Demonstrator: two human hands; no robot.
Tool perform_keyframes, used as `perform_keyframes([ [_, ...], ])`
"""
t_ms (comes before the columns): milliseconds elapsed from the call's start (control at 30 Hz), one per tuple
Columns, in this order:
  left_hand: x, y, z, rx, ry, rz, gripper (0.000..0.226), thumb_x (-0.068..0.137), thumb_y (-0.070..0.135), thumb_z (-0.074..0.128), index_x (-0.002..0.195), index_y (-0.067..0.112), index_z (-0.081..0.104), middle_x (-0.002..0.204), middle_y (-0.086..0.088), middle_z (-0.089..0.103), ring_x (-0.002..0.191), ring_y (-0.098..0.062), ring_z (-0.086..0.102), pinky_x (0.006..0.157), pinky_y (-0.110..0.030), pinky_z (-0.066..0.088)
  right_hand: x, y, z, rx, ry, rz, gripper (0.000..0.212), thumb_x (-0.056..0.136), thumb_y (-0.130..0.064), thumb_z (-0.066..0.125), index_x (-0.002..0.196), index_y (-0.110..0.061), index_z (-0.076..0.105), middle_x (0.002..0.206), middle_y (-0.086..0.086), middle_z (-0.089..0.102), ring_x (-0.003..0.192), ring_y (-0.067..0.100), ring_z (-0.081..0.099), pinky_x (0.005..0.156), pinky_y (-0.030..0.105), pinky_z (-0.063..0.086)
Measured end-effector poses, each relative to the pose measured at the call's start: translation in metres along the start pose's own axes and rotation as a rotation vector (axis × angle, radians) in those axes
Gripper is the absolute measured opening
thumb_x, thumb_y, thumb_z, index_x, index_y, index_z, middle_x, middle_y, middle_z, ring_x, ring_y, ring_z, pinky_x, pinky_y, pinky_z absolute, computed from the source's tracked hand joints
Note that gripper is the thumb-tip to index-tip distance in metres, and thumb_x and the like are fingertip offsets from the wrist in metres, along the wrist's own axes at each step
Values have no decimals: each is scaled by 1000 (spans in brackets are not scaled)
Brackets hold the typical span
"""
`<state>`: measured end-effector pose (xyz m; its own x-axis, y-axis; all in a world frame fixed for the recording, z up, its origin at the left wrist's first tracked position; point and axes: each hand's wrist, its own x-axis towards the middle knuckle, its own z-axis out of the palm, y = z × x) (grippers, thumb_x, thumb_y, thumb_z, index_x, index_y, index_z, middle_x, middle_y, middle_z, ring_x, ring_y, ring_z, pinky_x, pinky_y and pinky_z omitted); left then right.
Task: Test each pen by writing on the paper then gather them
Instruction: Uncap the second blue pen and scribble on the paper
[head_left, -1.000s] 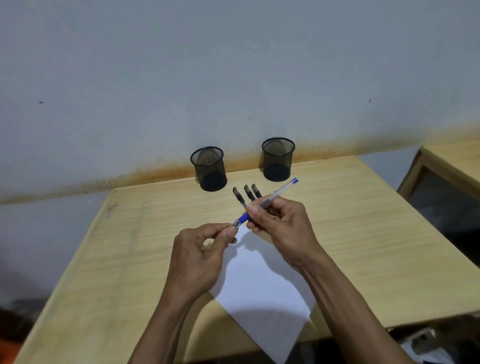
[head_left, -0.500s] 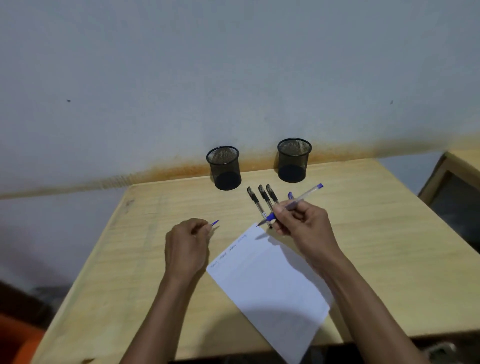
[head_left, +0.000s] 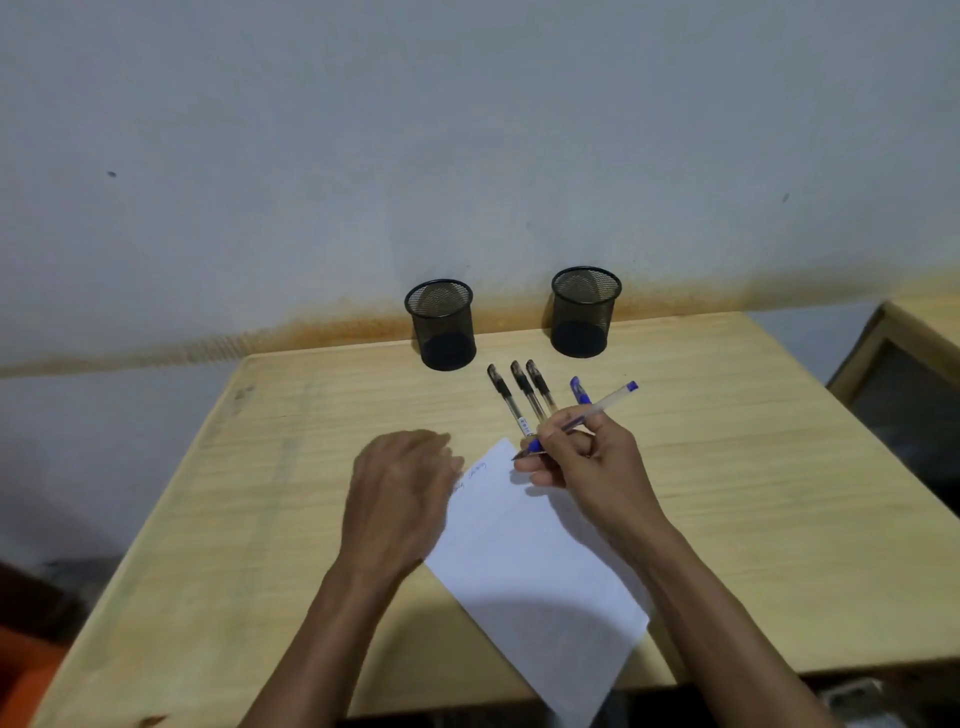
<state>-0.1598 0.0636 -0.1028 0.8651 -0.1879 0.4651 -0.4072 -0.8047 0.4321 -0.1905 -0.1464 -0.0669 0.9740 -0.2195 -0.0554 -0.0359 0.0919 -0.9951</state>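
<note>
Right hand: the right hand pinches a blue pen between thumb and fingers in a writing grip, fingers closed around the barrel.
Blue pen: uncapped, its tip angled down to the far corner of the paper; whether the tip touches the sheet cannot be told. Its blue end points up and to the right.
Left hand: the left hand lies palm down, fingers loosely curled, over the sheet's left edge; it is blurred, and whether it holds anything cannot be told.
Paper: a white sheet set at a slant on the table, its near corner hanging past the front edge. Faint blue writing shows near the far edge, just beside the left hand.
Black pens: three capped black pens lie side by side on the table just beyond the paper, caps toward the wall.
Second blue pen: a capped one lies right of the three, partly hidden behind the right hand.
Cups: two black mesh cups stand at the table's far edge, the left cup and right cup well apart.
</note>
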Motion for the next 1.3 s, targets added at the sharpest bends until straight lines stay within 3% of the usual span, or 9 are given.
perform_keyframes([
  [100, -12, -1, 12, 37, -249, 66, 49, 96, 53, 45, 131, 23, 62, 131, 3, 64, 123, -18, 55, 105, -45, 42, 6, 10, 7, -146, -20, -50, 13, 87, 3, 73, 93, 0, 63, 78, 11, 75, 74, 20, 77, 64, 23, 61],
  [200, -20, -5, 15, 94, -354, 17, 69, 91, 66, 22, 147, 31, 44, 153, 7, 43, 144, -14, 32, 119, -42, 23, 10, 17, 11, -242, -45, -68, 12, 84, 2, 75, 87, -6, 67, 77, 6, 72, 71, 11, 74, 63, 18, 58],
  [267, -23, -2, 14, 94, -362, 10, 72, 88, 67, 17, 148, 34, 41, 156, 9, 37, 147, -12, 26, 122, -39, 15, 13, 23, 11, -310, -64, -78, 12, 82, 0, 76, 82, -10, 70, 74, 4, 71, 69, 15, 71, 63, 24, 60],
  [333, -23, -2, 14, 91, -364, 4, 74, 87, 67, 15, 147, 33, 42, 156, 11, 37, 147, -11, 24, 122, -37, 12, 17, 29, 10, -351, -101, -79, 14, 79, -2, 79, 78, -13, 71, 74, 7, 73, 74, 30, 72, 68, 45, 65],
  [433, -26, -5, 17, 86, -316, 17, 69, 89, 63, 23, 143, 28, 50, 151, 7, 45, 144, -14, 33, 120, -41, 19, 23, 30, 13, -336, -128, -72, 15, 77, 0, 80, 79, -12, 71, 78, 12, 74, 78, 37, 73, 70, 55, 64],
  [600, -29, -11, 28, 94, -178, 106, 50, 95, 47, 44, 128, 16, 66, 136, -4, 62, 131, -24, 53, 107, -53, 39, 40, 29, 23, -440, -181, -113, 12, 74, 3, 79, 74, -2, 68, 67, 14, 70, 60, 31, 69, 59, 51, 63],
  [733, -30, -13, 31, 139, -99, 205, 43, 98, 39, 50, 124, 10, 67, 132, -8, 64, 125, -30, 57, 98, -54, 44, 48, 38, 21, -401, -176, -113, 19, 72, 6, 78, 66, 0, 62, 61, 17, 65, 54, 26, 62, 54, 44, 58],
  [933, -26, -7, 23, 200, -236, 150, 49, 96, 43, 43, 130, 14, 63, 138, -7, 60, 129, -29, 54, 102, -54, 43, 52, 44, 21, -394, -194, -110, 18, 71, 0, 80, 68, -1, 63, 64, 19, 65, 58, 37, 63, 56, 56, 59],
  [1300, -26, -3, 19, 164, -321, 74, 55, 97, 49, 33, 137, 20, 57, 145, -1, 53, 138, -23, 44, 112, -53, 35, 55, 50, 22, -297, -218, -100, 23, 62, -8, 79, 57, -12, 57, 55, 19, 58, 50, 30, 57, 50, 58, 53],
])
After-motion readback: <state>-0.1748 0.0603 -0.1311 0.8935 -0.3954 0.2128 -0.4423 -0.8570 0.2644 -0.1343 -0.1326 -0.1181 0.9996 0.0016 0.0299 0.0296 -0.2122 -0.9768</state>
